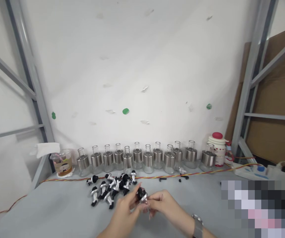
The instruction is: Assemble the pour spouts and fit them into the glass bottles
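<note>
Both my hands meet low in the middle of the grey table. My left hand [125, 211] and my right hand [162, 202] pinch one small black-and-silver pourer spout [142, 195] between their fingertips. A watch sits on my right wrist. Just beyond the hands lies a loose pile of several similar pourer spouts [111, 187]. Behind it, a row of several glass bottles with steel collars [137, 158] stands along the white wall.
A plastic drink cup [63, 162] stands at the row's left end, a white jar with a red lid [217, 148] at its right. A twisted red-yellow cable [207, 172] runs along the wall. A power strip [250, 171] lies at right; grey rack posts stand either side.
</note>
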{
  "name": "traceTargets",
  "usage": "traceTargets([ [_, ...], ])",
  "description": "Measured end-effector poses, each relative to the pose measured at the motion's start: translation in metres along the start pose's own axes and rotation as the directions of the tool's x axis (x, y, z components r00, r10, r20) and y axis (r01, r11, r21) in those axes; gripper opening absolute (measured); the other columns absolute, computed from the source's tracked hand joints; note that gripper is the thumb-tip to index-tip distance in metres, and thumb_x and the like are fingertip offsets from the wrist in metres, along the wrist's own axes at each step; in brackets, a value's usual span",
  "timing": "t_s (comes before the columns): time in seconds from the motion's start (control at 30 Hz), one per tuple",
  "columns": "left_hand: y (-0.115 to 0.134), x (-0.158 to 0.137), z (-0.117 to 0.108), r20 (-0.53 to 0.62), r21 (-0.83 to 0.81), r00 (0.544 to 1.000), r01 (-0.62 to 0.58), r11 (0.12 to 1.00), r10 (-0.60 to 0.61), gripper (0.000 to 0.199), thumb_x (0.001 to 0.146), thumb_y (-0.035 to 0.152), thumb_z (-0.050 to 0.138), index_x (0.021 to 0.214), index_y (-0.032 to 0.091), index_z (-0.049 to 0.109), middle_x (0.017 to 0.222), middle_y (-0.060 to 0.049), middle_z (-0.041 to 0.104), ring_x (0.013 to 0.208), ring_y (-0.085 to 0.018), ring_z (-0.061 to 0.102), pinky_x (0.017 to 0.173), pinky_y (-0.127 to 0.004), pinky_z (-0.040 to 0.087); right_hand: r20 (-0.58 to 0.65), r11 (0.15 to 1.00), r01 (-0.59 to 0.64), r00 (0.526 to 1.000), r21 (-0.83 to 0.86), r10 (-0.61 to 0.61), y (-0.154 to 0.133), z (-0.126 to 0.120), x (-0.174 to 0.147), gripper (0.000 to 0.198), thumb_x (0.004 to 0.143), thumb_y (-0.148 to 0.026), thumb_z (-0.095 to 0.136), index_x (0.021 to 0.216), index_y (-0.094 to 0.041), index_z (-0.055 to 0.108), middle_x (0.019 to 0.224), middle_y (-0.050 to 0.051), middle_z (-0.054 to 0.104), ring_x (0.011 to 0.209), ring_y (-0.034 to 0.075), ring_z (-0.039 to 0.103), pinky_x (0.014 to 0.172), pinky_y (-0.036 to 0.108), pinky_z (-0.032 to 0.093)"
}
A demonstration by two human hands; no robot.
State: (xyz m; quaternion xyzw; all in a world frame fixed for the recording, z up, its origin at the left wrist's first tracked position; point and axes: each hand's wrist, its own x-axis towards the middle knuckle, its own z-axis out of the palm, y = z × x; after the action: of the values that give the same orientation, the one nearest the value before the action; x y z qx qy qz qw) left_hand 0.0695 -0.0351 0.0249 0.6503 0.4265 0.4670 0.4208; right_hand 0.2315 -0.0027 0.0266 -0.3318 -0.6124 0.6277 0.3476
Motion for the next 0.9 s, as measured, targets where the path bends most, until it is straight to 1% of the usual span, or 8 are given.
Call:
traceTargets([
  [0.17,-0.005,-0.002,-0.002,-0.08,0.223,0.993,-0.062,0.973,0.081,0.041,0.077,0.031,0.053,0.117,0.024,0.051,0.09,-0.002,0.067,0.075,-0.015,0.062,0.071,-0.02,0.047,0.035,1.0,-0.013,0.999,0.0,0.013,0.003,0.005,0.001,0.039,0.059,-0.049,0.065,0.061,-0.011,0.069,0.054,0.002,0.061,0.047,0.011,0.054,0.054,0.024,0.042],
  [0.27,-0.004,-0.003,-0.002,-0.109,0.304,0.985,-0.093,0.948,0.131,0.037,0.079,0.03,0.051,0.116,0.026,0.052,0.087,-0.002,0.068,0.072,-0.015,0.062,0.07,-0.019,0.046,0.032,1.0,0.013,0.999,0.001,-0.013,0.005,0.006,0.001,0.041,0.06,-0.052,0.064,0.062,-0.011,0.069,0.054,0.003,0.061,0.048,0.011,0.054,0.056,0.025,0.042],
  [0.37,-0.006,-0.003,-0.003,-0.097,0.375,0.977,-0.14,0.916,0.189,0.035,0.08,0.028,0.048,0.115,0.026,0.053,0.084,-0.003,0.069,0.074,-0.016,0.062,0.069,-0.019,0.045,0.029,0.999,0.045,0.999,0.007,-0.045,0.008,0.007,0.001,0.042,0.06,-0.053,0.063,0.06,-0.011,0.068,0.052,0.002,0.06,0.048,0.012,0.054,0.056,0.025,0.042],
  [0.53,-0.012,-0.003,-0.004,-0.029,0.489,0.959,-0.233,0.84,0.283,0.034,0.082,0.022,0.04,0.114,0.021,0.052,0.073,-0.003,0.067,0.063,-0.014,0.061,0.063,-0.021,0.047,0.046,0.998,0.059,0.997,0.029,-0.061,0.014,0.009,0.001,0.039,0.065,-0.049,0.062,0.063,-0.01,0.069,0.057,0.003,0.062,0.051,0.011,0.053,0.058,0.026,0.042],
  [0.63,-0.011,0.0,-0.003,-0.042,0.469,0.971,-0.188,0.863,0.235,0.033,0.083,0.023,0.039,0.114,0.022,0.05,0.084,-0.003,0.067,0.07,-0.013,0.062,0.066,-0.021,0.048,0.047,0.996,0.063,0.997,0.057,-0.065,0.011,0.006,0.003,0.036,0.066,-0.047,0.062,0.067,-0.011,0.069,0.06,0.003,0.062,0.053,0.011,0.053,0.061,0.027,0.043],
  [0.77,-0.009,0.005,-0.006,-0.114,0.473,0.964,-0.158,0.867,0.239,0.033,0.084,0.027,0.04,0.116,0.026,0.048,0.111,-0.003,0.06,0.099,-0.015,0.056,0.085,-0.025,0.044,0.151,0.997,0.076,0.985,0.026,-0.08,0.001,-0.003,0.002,0.032,0.065,-0.038,0.064,0.087,-0.014,0.067,0.077,0.004,0.063,0.067,0.014,0.056,0.068,0.028,0.044],
  [0.83,-0.009,0.006,-0.007,-0.102,0.522,0.959,-0.174,0.835,0.264,0.032,0.085,0.027,0.038,0.116,0.027,0.048,0.117,-0.004,0.056,0.104,-0.015,0.054,0.088,-0.027,0.043,0.117,0.992,0.101,0.989,-0.079,-0.091,-0.002,-0.006,-0.001,0.045,0.06,-0.028,0.069,0.102,-0.018,0.059,0.09,0.005,0.061,0.075,0.015,0.056,0.068,0.028,0.045],
  [0.9,-0.012,0.004,-0.006,-0.062,0.58,0.959,-0.19,0.792,0.276,0.036,0.085,0.029,0.039,0.121,0.026,0.042,0.119,-0.005,0.054,0.101,-0.015,0.056,0.085,-0.027,0.045,0.027,0.965,0.147,0.989,-0.215,-0.145,-0.002,-0.007,-0.005,0.067,0.056,-0.018,0.069,0.118,-0.022,0.045,0.102,0.006,0.056,0.078,0.015,0.055,0.067,0.027,0.045],
])
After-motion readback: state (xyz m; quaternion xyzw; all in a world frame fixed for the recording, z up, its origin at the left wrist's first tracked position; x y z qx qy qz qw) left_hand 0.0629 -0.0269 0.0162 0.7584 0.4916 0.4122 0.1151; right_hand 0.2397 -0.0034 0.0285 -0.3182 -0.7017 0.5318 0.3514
